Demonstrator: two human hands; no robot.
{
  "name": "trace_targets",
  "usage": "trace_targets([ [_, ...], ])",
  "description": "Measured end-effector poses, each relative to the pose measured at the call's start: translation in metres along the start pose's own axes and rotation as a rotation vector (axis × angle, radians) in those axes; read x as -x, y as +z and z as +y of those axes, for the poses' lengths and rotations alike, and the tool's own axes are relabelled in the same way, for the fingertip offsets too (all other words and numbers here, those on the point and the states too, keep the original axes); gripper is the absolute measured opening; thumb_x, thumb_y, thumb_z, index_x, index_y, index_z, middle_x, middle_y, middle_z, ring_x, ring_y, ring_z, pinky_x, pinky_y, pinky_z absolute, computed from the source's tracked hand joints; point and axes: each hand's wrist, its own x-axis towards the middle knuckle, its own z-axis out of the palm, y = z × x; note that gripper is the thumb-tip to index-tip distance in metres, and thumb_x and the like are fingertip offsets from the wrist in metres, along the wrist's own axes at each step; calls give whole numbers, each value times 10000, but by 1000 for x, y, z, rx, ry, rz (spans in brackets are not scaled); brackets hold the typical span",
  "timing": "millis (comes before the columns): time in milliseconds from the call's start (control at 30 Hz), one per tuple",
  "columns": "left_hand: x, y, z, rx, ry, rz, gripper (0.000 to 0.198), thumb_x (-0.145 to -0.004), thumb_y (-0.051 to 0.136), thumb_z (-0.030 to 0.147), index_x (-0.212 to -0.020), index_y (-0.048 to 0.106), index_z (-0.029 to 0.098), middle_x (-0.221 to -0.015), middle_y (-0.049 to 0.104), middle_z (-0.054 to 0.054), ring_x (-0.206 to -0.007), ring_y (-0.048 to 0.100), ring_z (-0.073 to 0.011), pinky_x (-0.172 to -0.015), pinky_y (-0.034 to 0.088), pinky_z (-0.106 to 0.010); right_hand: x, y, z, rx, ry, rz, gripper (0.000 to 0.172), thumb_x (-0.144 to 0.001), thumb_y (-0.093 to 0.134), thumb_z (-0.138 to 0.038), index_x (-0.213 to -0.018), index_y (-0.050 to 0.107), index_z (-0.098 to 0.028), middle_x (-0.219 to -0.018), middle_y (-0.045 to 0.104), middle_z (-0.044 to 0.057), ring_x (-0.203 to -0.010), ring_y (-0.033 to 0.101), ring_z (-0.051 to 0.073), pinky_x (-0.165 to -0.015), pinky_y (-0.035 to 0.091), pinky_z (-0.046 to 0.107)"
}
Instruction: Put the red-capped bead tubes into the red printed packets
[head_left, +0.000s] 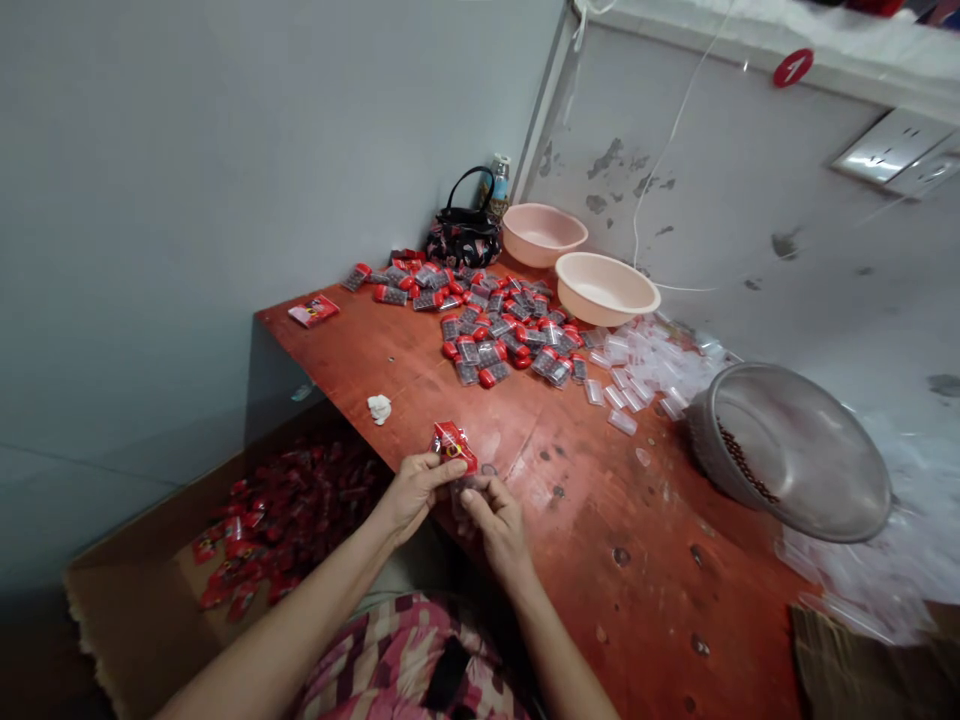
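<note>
Both hands pinch a red packet, thumbs uppermost

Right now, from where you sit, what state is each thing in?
Red printed packet: held up in both hands
Left hand: pinching it
Right hand: closed at its lower end
Red-capped containers: filled, heaped
Clear plastic containers: loose, scattered
Gray basin: tilted, brown beads along one side
Peach basin: upright, uncovered
Handbag: upright, handle raised
White tissue: crumpled
Cardboard box: open, holding red packets

Glossy plastic packet, scuffed wood table
</note>
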Motion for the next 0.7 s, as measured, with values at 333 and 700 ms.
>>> trace_targets([
  [333, 0, -5, 0, -46, 48, -31, 130, -624, 679, 208, -578, 629, 97, -553, 622, -35, -523, 570, -145, -610, 451, -298, -4, -5, -7, 142, -53, -73, 157, -790, 508, -333, -800, 566, -187, -564, 508, -40, -459, 467, 95, -456, 378, 203],
  [700, 5, 2, -9, 99, 88, 78, 128, -672, 646, 232, -700, 646, 106, -643, 640, -41, -575, 572, -130, -595, 461, -255, -1, 1, 1, 174, -114, 74, 156, -770, 544, -316, -866, 591, -203, -661, 580, 0, -529, 511, 117, -511, 412, 229],
])
